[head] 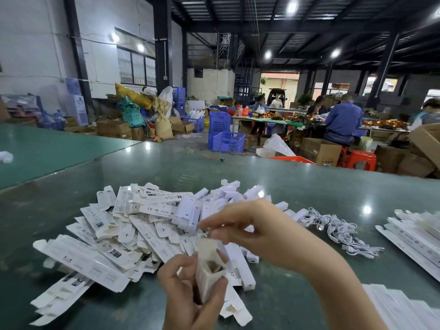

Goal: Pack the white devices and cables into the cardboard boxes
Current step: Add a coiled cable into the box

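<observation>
My left hand (188,294) grips a small white cardboard box (209,277) upright near the table's front edge, its top open and its flap raised. Just above it, my right hand (242,227) has thumb and forefinger curled together at that flap (206,244). Behind and left lies a big heap of flat unfolded white boxes (114,234). Several white stick-shaped devices (228,194) are scattered behind my right hand, and one long device (241,267) lies right of the held box. A tangle of white cables (338,229) sits further right.
The green glossy table (262,172) stretches ahead. Rows of long white boxes (416,234) lie at the right edge, with more at the lower right (404,310). Beyond the table are blue crates (226,139), brown cartons, red stools and seated people working.
</observation>
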{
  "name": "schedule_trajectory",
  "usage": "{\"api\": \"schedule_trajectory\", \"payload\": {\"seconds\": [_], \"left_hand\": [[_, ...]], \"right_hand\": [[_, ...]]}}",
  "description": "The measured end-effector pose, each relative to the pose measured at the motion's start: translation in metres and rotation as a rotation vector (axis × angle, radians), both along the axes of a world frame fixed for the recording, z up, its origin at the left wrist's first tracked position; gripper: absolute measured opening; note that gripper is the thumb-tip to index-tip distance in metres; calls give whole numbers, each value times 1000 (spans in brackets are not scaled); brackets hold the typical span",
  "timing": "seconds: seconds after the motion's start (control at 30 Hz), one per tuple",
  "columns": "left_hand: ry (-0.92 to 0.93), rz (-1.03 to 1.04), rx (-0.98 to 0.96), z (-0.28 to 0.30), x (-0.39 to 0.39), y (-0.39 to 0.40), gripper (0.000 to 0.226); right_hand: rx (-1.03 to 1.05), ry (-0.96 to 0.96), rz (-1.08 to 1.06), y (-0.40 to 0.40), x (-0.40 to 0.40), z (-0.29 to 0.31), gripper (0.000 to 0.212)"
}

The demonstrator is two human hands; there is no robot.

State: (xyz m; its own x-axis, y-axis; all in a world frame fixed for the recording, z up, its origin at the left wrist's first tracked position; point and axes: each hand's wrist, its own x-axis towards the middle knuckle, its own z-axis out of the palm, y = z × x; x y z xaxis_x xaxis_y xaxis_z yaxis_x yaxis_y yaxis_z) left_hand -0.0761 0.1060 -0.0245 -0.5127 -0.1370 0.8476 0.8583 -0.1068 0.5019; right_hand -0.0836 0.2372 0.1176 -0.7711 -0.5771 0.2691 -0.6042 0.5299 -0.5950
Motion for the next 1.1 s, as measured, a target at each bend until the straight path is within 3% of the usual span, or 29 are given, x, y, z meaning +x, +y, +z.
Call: {"api": "schedule_trajectory", "payload": {"seconds": [0.07,0.23,0.4,0.5,0.7,0.83,1.0,1.1], "left_hand": [[10,37,-6,0,-2,-4,67],[-57,178,-54,-2,-4,-9,43],[45,209,-130,2,-5,-12,33],[-53,214,-136,1,-1,-13,22],[-19,280,-196,7,1,-13,41],[43,271,-203,4,-3,-13,32],[164,107,-112,12,-9,-12,24],[203,48,-84,15,-10,-11,33]], "right_hand": [[-5,-62,33,-4,-3,-4,17],[2,-116,68,-9,-6,-8,23],[27,-191,98,-3,0,-2,45],[20,-215,76,-3,0,-2,32],[67,-253,100,-5,2,-1,29],[37,-232,100,-4,0,-3,21],[-8,-175,113,-7,-3,-5,17],[-42,-174,110,-6,-4,-5,14]]}}
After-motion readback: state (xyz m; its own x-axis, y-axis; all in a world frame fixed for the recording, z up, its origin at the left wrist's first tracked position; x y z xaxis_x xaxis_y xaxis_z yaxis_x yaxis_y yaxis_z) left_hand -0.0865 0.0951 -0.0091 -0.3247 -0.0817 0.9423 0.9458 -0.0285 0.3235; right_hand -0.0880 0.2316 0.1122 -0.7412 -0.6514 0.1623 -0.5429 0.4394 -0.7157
